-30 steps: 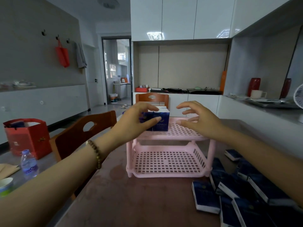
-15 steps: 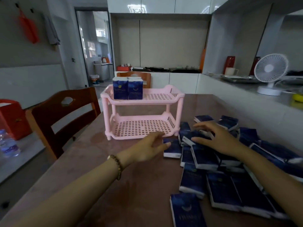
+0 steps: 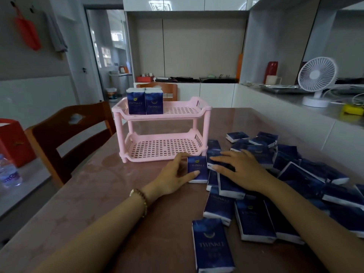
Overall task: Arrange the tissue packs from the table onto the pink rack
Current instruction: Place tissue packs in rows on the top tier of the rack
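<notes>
A pink two-tier rack [image 3: 199,112] stands on the brown table [image 3: 98,203]. Two dark blue tissue packs [image 3: 145,103] stand upright side by side at the left end of its top shelf; the bottom shelf holds nothing. In front of the rack my left hand [image 3: 173,177] grips one upright blue tissue pack [image 3: 197,170] between thumb and fingers. My right hand [image 3: 239,168] lies flat, fingers spread, on the near edge of a heap of several blue tissue packs [image 3: 295,174] covering the table's right side.
A wooden chair [image 3: 69,134] stands at the table's left edge, another behind the rack. A red box [image 3: 11,140] and water bottle [image 3: 8,172] sit lower left. A white fan [image 3: 316,79] stands on the right counter. One loose pack [image 3: 211,245] lies nearest me.
Both hands came down from the rack's top shelf to the pile. My left hand has closed on one pack and stood it upright; my right hand slid left onto the packs.
</notes>
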`<state>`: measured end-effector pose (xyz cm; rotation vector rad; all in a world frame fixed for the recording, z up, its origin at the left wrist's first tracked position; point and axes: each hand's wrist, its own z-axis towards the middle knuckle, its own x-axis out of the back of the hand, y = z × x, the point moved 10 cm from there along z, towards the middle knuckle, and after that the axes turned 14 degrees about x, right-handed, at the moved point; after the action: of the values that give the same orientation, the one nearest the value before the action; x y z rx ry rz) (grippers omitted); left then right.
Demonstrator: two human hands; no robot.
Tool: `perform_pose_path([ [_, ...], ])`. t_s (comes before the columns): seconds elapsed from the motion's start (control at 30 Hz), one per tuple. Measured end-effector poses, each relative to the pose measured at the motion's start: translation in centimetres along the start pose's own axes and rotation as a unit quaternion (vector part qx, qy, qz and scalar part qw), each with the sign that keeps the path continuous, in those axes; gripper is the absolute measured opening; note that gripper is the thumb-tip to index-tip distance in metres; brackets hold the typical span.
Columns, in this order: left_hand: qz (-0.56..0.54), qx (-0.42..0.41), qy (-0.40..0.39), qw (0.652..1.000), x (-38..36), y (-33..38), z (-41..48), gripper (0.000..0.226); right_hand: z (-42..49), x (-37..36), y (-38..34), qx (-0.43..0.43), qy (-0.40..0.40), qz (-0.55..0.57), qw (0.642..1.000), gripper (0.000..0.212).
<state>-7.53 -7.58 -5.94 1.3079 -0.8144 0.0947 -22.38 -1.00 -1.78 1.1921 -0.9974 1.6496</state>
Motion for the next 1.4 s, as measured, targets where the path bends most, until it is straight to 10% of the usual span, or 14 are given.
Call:
perform_pose_path([
  [0.17,-0.105,-0.024,0.007,0.994,0.8,0.8,-0.4,0.034,-0.3,1.0,-0.6,0.021,0.108,0.175,0.978,0.035],
  [0.5,-0.142,-0.034,0.018,0.989,1.0,0.7,-0.4,0.039,-0.2,0.0,2.4,-0.119,0.099,0.168,0.974,0.055],
  [1.0,-0.164,-0.046,0.048,0.984,3.9,2.4,-1.3,0.022,0.8,3.4,1.7,-0.013,0.253,0.375,0.892,0.025],
  [1.4,-0.002,-0.067,0.099,0.993,16.6,6.5,-3.4,0.018,9.3,9.0,-5.7,0.089,0.149,0.432,0.885,0.026],
])
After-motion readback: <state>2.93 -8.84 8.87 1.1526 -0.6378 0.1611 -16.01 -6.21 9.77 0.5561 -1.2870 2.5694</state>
